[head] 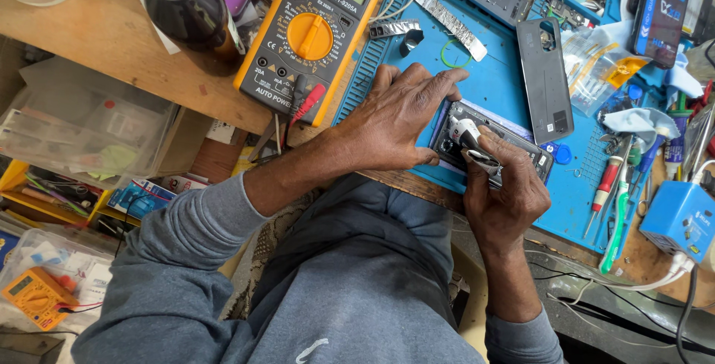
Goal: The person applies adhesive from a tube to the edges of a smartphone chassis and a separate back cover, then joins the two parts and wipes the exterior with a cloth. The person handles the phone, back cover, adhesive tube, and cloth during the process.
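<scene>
My left hand (395,114) presses flat on one end of an opened dark phone (521,148) that lies on the blue work mat (506,81). The fingers curl over the phone's edge and steady it. My right hand (506,196) grips metal tweezers (482,161), their tips down in the phone's inner parts next to a small white and black piece (465,131). A separate dark phone back cover (545,75) lies on the mat just beyond.
An orange multimeter (316,32) with a red probe lead stands left of the mat. A dark bottle (190,10) is at the top left. Screwdrivers (607,185), a blue charger block (681,219), plastic bags and boxes crowd the right and left sides.
</scene>
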